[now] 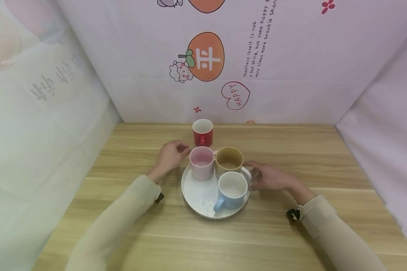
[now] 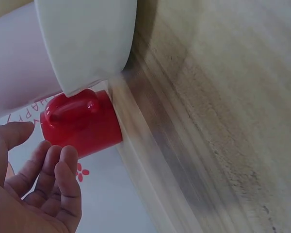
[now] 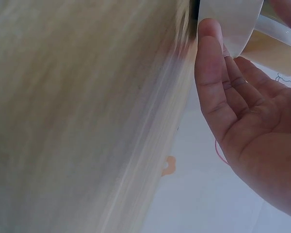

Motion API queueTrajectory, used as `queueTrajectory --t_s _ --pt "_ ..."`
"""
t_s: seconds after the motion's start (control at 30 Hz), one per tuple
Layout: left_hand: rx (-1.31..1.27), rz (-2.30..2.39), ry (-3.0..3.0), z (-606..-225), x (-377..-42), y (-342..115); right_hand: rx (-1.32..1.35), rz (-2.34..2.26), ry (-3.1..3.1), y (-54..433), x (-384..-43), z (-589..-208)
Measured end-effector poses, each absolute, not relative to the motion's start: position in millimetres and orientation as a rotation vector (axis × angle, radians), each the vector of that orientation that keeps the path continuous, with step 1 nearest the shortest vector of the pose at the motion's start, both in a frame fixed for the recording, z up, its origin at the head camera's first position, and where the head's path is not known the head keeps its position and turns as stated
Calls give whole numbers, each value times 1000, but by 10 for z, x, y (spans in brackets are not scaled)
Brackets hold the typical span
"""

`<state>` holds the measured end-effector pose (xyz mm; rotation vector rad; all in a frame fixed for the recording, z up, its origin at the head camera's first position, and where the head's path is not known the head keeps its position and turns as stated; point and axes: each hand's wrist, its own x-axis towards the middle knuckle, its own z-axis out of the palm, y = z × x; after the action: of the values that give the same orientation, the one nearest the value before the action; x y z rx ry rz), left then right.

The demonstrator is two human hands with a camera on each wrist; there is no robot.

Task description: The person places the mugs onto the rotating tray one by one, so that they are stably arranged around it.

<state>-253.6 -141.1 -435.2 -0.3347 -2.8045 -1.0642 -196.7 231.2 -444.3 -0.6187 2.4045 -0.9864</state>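
Note:
A round white plate bears a pink mug, a mustard-yellow mug and a light-blue mug with a white inside. Just behind it stands a red mug, its handle towards the person. The left hand is beside the pink mug at the plate's left rear, fingers loosely curled and nothing between them. In the left wrist view its fingers overlap the red mug. At the plate's right side is the right hand; the right wrist view shows its extended fingers against the plate.
The wood-grain table ends at a printed cloth backdrop. Pale cloth walls hang at the left and the right. A dark wrist strap shows under the right sleeve.

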Motion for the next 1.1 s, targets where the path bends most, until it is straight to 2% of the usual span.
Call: queueTrajectory --t_s 0.3,1.1 --pt "-275 -1048 -2870 -4378 -2669 -1283 -599 -980 2411 2323 -1941 -4428" --pt "-314 -1011 -2946 -4278 -2837 -1069 -608 -977 2423 2350 -1928 -4419"
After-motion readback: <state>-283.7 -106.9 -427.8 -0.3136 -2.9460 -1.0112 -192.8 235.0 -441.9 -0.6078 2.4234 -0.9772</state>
